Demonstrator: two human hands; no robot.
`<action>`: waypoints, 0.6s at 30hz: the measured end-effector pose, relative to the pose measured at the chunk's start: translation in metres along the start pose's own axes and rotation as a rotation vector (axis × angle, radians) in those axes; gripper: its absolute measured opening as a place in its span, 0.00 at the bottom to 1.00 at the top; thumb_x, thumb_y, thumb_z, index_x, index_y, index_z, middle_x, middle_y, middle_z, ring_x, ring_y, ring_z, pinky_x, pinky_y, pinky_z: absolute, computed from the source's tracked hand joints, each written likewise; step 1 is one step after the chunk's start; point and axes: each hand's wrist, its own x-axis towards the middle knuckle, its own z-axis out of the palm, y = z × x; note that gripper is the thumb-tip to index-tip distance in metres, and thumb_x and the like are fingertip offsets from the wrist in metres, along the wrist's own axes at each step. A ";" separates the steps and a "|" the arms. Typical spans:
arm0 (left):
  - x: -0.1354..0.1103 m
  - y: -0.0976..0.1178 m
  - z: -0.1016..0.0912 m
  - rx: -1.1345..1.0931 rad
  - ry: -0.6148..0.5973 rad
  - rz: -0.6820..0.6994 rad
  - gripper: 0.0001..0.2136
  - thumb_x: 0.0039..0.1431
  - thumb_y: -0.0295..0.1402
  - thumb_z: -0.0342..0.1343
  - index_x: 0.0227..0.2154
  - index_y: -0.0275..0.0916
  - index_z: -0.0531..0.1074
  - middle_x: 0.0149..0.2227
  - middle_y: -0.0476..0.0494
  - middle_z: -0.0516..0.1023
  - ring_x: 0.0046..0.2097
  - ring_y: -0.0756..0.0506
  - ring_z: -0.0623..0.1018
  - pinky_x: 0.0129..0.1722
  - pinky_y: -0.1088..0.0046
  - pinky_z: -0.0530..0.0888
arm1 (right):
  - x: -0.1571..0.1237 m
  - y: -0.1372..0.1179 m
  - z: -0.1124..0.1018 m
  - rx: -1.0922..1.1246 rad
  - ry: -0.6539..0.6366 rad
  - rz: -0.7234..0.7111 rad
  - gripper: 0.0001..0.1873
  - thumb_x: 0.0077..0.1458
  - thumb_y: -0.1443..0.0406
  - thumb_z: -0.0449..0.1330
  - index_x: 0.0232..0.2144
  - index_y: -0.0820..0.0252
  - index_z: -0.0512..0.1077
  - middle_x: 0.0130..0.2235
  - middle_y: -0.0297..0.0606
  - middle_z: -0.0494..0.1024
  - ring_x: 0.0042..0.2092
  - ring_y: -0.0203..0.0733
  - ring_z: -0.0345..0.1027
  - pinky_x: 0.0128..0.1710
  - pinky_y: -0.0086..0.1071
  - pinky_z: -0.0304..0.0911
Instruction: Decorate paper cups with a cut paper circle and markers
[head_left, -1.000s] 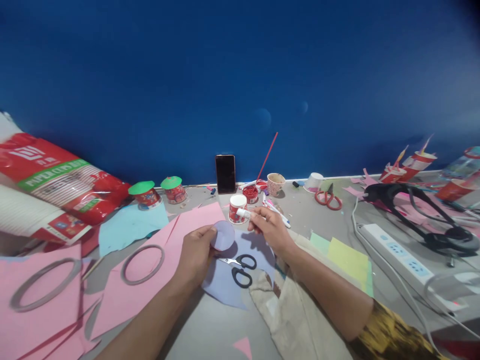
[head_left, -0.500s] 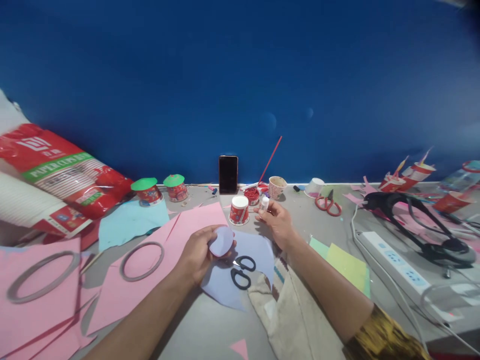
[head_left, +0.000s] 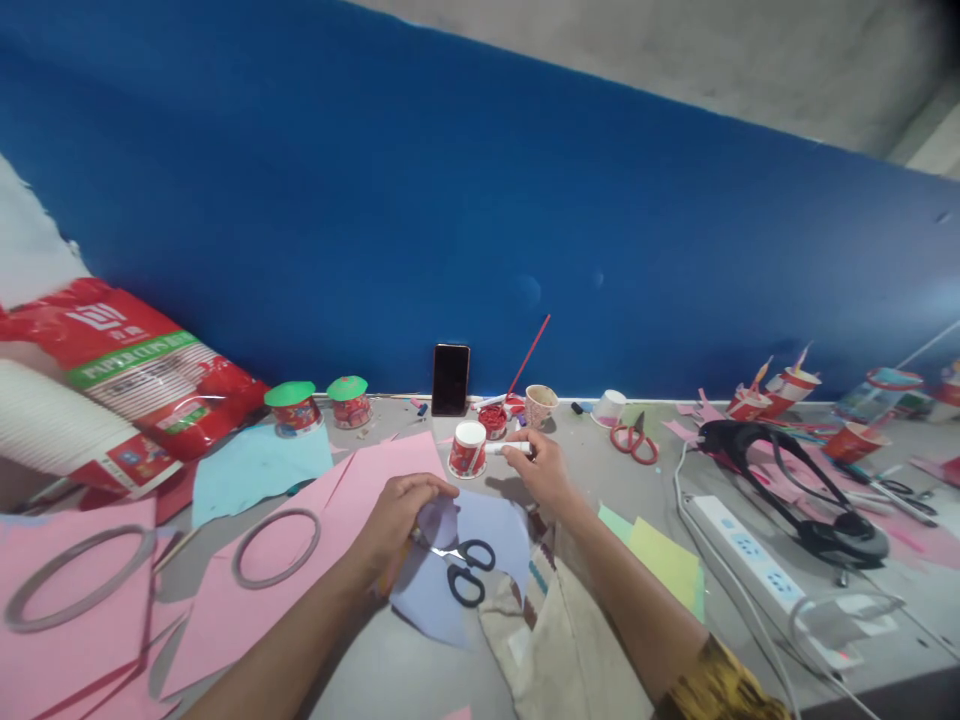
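My left hand [head_left: 411, 515] is palm down, its fingers closed over a small purple paper disc [head_left: 438, 524], partly hidden beneath them. Below it lies a larger purple sheet [head_left: 499, 525], with black-handled scissors [head_left: 469, 570] resting on top. My right hand [head_left: 541, 468] grips a slim white tube [head_left: 508, 448], held level so its far end points left at a red paper cup [head_left: 468, 450]. That cup stands upside down, white base up; whether the tube touches it I cannot tell. A beige cloth [head_left: 577, 620] lies under my right forearm.
Two green-topped cups [head_left: 349, 405] stand back left near a red paper-cup bag [head_left: 161, 360]. A phone [head_left: 451, 380] leans on the blue wall. Red scissors [head_left: 634, 440], a power strip [head_left: 750, 560] and a black headset [head_left: 795, 490] lie right. Pink sheets [head_left: 202, 640] cover the left.
My left hand has turned palm down over the purple disc. The white tube in my right hand has swung from upright to level. The view has shifted, lowering the table in the picture.
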 end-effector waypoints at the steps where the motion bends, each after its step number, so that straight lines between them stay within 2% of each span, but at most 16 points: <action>1: 0.005 0.001 -0.001 0.066 -0.007 0.045 0.12 0.49 0.39 0.59 0.28 0.36 0.84 0.33 0.33 0.87 0.37 0.35 0.85 0.38 0.60 0.78 | 0.001 -0.003 -0.001 -0.039 0.005 -0.025 0.12 0.55 0.55 0.63 0.34 0.58 0.78 0.27 0.32 0.78 0.29 0.40 0.68 0.31 0.31 0.61; 4: 0.027 0.004 -0.002 0.139 0.039 0.124 0.15 0.48 0.42 0.64 0.35 0.38 0.83 0.43 0.33 0.87 0.48 0.32 0.84 0.50 0.57 0.77 | 0.005 -0.010 -0.002 -0.137 0.008 -0.090 0.11 0.56 0.57 0.62 0.37 0.57 0.78 0.29 0.32 0.80 0.30 0.40 0.69 0.33 0.32 0.61; 6: 0.045 0.005 0.000 0.170 0.056 0.157 0.23 0.43 0.41 0.69 0.43 0.37 0.81 0.54 0.31 0.84 0.56 0.30 0.81 0.55 0.57 0.75 | 0.008 -0.014 -0.002 -0.192 -0.005 -0.131 0.11 0.58 0.58 0.62 0.39 0.56 0.78 0.30 0.32 0.81 0.30 0.40 0.70 0.33 0.31 0.61; 8: 0.062 0.003 0.004 0.192 0.033 0.184 0.31 0.38 0.38 0.72 0.50 0.37 0.78 0.58 0.31 0.81 0.58 0.30 0.79 0.56 0.56 0.75 | 0.011 -0.017 -0.001 -0.251 -0.025 -0.179 0.10 0.60 0.58 0.62 0.40 0.57 0.78 0.30 0.31 0.81 0.29 0.39 0.70 0.33 0.31 0.61; 10: 0.075 0.000 0.010 0.198 -0.033 0.215 0.34 0.35 0.34 0.74 0.51 0.38 0.77 0.54 0.35 0.83 0.53 0.32 0.82 0.52 0.59 0.76 | 0.013 -0.020 -0.001 -0.314 -0.049 -0.236 0.10 0.62 0.59 0.62 0.41 0.57 0.79 0.32 0.33 0.82 0.29 0.40 0.70 0.34 0.32 0.61; 13: 0.085 -0.010 0.020 0.199 -0.100 0.255 0.34 0.35 0.31 0.74 0.52 0.39 0.75 0.45 0.42 0.85 0.45 0.37 0.83 0.46 0.63 0.77 | 0.016 -0.023 0.000 -0.396 -0.093 -0.317 0.09 0.63 0.61 0.63 0.42 0.57 0.79 0.37 0.36 0.84 0.33 0.41 0.73 0.38 0.33 0.63; 16: 0.089 -0.018 0.026 0.205 -0.099 0.278 0.27 0.39 0.30 0.71 0.47 0.39 0.76 0.39 0.45 0.84 0.40 0.40 0.80 0.43 0.64 0.76 | 0.017 -0.024 0.000 -0.449 -0.135 -0.377 0.09 0.64 0.62 0.64 0.44 0.57 0.80 0.40 0.39 0.85 0.37 0.43 0.76 0.42 0.34 0.65; 18: 0.089 -0.019 0.027 0.190 -0.093 0.292 0.20 0.43 0.30 0.69 0.43 0.39 0.77 0.37 0.45 0.83 0.40 0.40 0.79 0.44 0.64 0.75 | 0.018 -0.024 -0.001 -0.469 -0.155 -0.405 0.09 0.64 0.63 0.64 0.45 0.57 0.80 0.41 0.40 0.86 0.40 0.44 0.77 0.44 0.35 0.66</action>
